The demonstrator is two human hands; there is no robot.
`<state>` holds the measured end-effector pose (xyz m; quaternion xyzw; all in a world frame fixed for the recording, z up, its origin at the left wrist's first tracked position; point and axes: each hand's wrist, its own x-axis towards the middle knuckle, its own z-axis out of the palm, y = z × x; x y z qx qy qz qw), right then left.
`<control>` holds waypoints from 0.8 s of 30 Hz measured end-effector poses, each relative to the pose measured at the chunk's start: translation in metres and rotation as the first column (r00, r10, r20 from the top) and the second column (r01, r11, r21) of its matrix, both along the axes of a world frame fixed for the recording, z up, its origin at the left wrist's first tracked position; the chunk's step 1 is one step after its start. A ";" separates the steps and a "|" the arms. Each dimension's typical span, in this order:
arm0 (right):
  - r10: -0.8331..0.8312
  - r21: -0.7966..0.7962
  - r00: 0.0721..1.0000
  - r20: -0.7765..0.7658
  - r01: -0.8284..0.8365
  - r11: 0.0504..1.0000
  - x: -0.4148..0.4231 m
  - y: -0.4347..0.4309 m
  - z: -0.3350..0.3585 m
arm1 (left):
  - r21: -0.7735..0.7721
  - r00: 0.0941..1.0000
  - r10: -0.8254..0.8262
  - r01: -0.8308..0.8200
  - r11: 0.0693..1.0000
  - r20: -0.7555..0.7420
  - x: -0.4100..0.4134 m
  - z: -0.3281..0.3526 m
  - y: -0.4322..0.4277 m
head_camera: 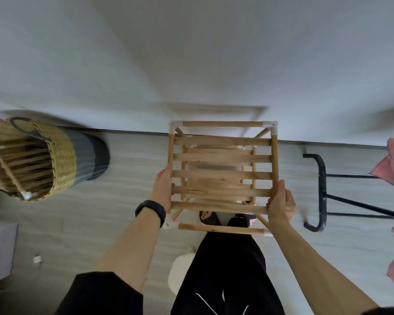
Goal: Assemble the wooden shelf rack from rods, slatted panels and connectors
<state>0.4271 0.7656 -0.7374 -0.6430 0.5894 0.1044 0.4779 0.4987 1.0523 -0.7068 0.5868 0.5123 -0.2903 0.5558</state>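
Fingers of the left hand (163,189) are found curled round the left side rod of the wooden shelf rack (222,158), about midway along it. A black wristband (151,210) is worn on that wrist. Fingers of the right hand (281,205) are closed on the right side rod at its near end, with the thumb laid along the rod. The rack is held between both hands, close to the white wall (191,64). A slatted panel (221,192) is seated in the top frame, and a second panel (216,152) is seen below it through the slats. White connectors (175,126) are fitted at the top corners. Whether the rack rests on the floor (123,201) cannot be determined. A woven basket (62,155) holding further rods is noted at left, well apart. A black metal frame (321,189) is noted at right.
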 end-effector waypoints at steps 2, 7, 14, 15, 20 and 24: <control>-0.008 -0.027 1.000 -0.001 0.008 1.000 0.003 0.004 -0.023 | 0.008 1.000 -0.009 0.009 1.000 0.006 0.008 -0.023 0.005; -0.016 -0.049 1.000 -0.001 0.016 0.999 0.022 0.014 -0.068 | 0.004 0.994 -0.102 0.102 0.995 0.036 0.038 -0.060 0.014; 0.049 -0.071 0.999 -0.012 -0.049 0.996 0.032 0.009 -0.087 | 0.184 0.980 -0.170 0.149 0.972 0.102 0.051 -0.086 0.009; 0.064 -0.055 0.998 -0.009 -0.065 0.996 0.030 0.008 -0.086 | 0.213 0.977 -0.184 0.158 0.964 0.109 0.048 -0.084 0.008; 0.260 -0.031 0.965 0.018 -0.260 0.965 0.025 -0.001 -0.072 | 0.287 0.931 -0.357 0.321 0.903 0.082 0.033 -0.069 0.008; 0.488 -0.149 0.869 -0.085 -0.495 0.856 0.021 -0.004 -0.050 | 0.352 0.796 -0.604 0.556 0.753 0.032 0.014 -0.045 0.011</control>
